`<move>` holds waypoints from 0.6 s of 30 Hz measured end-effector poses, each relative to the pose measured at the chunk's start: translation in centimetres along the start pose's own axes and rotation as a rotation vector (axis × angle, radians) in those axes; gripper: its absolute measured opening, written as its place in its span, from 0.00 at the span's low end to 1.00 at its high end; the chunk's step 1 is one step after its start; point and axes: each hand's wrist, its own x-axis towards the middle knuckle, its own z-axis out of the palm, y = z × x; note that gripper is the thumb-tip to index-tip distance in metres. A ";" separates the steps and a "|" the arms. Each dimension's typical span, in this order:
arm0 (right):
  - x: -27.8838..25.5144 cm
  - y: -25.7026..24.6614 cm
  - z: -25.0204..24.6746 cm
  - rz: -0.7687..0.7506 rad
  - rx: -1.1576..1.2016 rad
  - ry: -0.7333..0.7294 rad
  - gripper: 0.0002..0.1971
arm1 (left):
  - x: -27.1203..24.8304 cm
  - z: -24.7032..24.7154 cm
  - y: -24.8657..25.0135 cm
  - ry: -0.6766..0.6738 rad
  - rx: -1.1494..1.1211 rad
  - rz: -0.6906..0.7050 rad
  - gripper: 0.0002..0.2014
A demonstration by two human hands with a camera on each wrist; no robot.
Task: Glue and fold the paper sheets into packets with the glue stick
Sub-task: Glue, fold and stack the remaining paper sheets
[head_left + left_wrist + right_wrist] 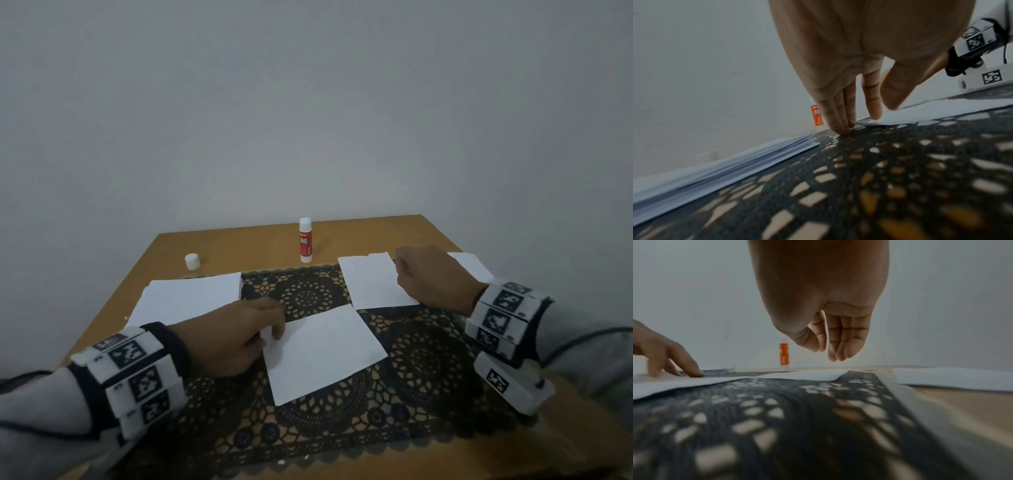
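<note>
A single white sheet [325, 356] lies skewed on the black lace mat [421, 359]. My left hand [274, 330] rests at its left corner, fingers straight. In the left wrist view the fingertips [840, 128] press the mat at the sheet's edge [931, 113], with the thumb on the paper. My right hand [400, 270] hovers with loosely curled fingers over a folded white paper [373, 284]. The right wrist view shows that hand [828, 353] holding nothing above the paper [807, 374]. The red-and-white glue stick [306, 240] stands upright at the back of the table, untouched.
A stack of white sheets [191, 298] lies at the left, partly on the mat. A small white cap [192, 261] stands behind it. More white paper [471, 265] lies at the far right. The wooden table [376, 233] ends at a plain wall.
</note>
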 end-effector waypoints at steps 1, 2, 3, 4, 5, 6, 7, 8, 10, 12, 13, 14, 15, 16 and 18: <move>0.2 -0.5 -0.1 -0.014 0.007 -0.016 0.05 | 0.1 0.0 0.0 -0.006 -0.009 -0.009 0.10; 0.7 -1.2 -0.2 -0.030 0.027 -0.033 0.03 | 0.3 0.0 0.0 -0.016 -0.009 -0.017 0.10; 1.4 -2.1 -0.3 -0.044 0.060 -0.038 0.02 | 0.5 0.0 -0.2 -0.028 0.001 -0.028 0.14; 2.3 -3.2 -0.3 -0.052 0.101 -0.028 0.02 | 0.7 0.0 -0.3 -0.035 0.020 -0.029 0.18; 3.2 -4.3 -0.2 -0.051 0.151 -0.010 0.02 | 0.9 0.0 -0.4 -0.037 0.044 -0.026 0.20; 4.2 -5.5 0.0 -0.035 0.207 0.001 0.03 | 1.0 0.0 -0.5 -0.034 0.061 -0.014 0.22; 5.3 -6.6 0.3 -0.006 0.272 -0.006 0.06 | 1.0 0.0 -0.6 -0.030 0.072 -0.008 0.22; 6.4 -7.6 0.8 0.027 0.345 -0.018 0.09 | 1.1 0.0 -0.6 -0.031 0.079 -0.008 0.22; 8.5 -8.9 1.8 0.098 0.450 -0.043 0.19 | 1.0 0.1 -0.6 -0.037 0.091 -0.014 0.23; 10.5 -9.6 2.8 0.143 0.483 -0.068 0.27 | 0.9 0.2 -0.5 -0.031 0.097 -0.007 0.23; 11.3 -9.9 3.2 0.148 0.481 -0.085 0.28 | 1.0 0.1 -0.5 -0.029 0.096 -0.001 0.23; 11.9 -10.2 3.5 0.147 0.479 -0.101 0.26 | 1.0 0.1 -0.5 -0.025 0.096 0.003 0.23; 12.3 -10.5 3.8 0.142 0.476 -0.111 0.22 | 1.1 0.1 -0.5 -0.020 0.098 0.007 0.23; 12.6 -10.7 4.1 0.138 0.466 -0.111 0.18 | 1.2 0.1 -0.6 -0.016 0.101 0.012 0.23; 12.8 -10.9 4.6 0.125 0.428 -0.079 0.14 | 1.3 0.1 -0.6 -0.019 0.107 0.019 0.23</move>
